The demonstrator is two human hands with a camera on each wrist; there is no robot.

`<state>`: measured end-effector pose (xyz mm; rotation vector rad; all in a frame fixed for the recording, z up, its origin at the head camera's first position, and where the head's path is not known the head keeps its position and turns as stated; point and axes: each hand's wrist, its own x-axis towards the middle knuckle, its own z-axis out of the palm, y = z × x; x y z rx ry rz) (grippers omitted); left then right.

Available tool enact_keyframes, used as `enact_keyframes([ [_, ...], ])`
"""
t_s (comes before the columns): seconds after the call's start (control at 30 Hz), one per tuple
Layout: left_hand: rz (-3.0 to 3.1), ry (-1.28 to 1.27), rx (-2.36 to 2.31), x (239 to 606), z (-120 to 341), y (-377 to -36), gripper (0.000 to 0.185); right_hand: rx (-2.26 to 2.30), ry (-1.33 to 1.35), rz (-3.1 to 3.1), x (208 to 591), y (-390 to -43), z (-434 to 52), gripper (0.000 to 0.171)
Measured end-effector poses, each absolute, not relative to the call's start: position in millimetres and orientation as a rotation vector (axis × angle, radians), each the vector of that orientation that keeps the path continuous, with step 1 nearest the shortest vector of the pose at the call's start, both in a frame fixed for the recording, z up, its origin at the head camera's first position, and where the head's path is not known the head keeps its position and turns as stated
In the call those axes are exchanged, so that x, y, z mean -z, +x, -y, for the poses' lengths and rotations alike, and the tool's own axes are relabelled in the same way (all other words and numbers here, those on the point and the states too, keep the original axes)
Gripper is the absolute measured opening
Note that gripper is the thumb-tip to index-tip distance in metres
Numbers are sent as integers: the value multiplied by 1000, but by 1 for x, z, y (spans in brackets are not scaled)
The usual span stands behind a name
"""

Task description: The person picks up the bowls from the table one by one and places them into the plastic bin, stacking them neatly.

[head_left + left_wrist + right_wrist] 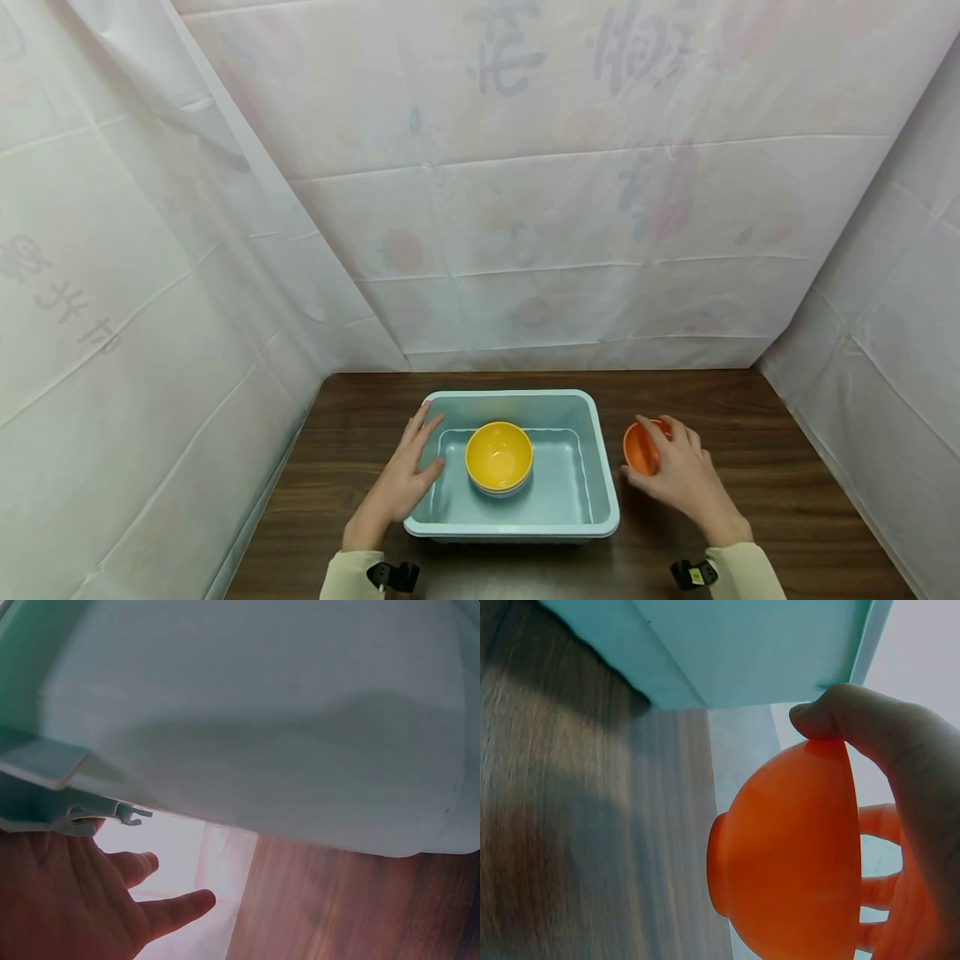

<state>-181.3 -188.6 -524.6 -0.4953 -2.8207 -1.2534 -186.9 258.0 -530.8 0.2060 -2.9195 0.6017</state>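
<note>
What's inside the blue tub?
Inside the tub sits a yellow bowl, stacked on at least one paler bowl whose rim peeks out below. How many lie underneath is hidden.

L hand [401, 483] flat, fingers straight; R hand [678, 471] curled, gripping.

Glossy plastic orange bowl [642, 447], smooth matt plastic tub [592, 467], wood-grain table [787, 483]

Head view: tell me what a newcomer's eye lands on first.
The glossy yellow plastic bowl stands out, stacked on another bowl in the middle of the pale teal plastic tub on the dark wooden table. To the tub's right, the right hand holds a bright orange plastic bowl tilted on its side. The left hand rests on the tub's left rim.
</note>
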Motion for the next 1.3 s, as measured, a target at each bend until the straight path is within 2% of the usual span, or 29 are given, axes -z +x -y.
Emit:
enact_keyframes([
  [1.3,2791,-511,1247,529,190,-182,62,-625,262,2843,488,-203,-233,81],
])
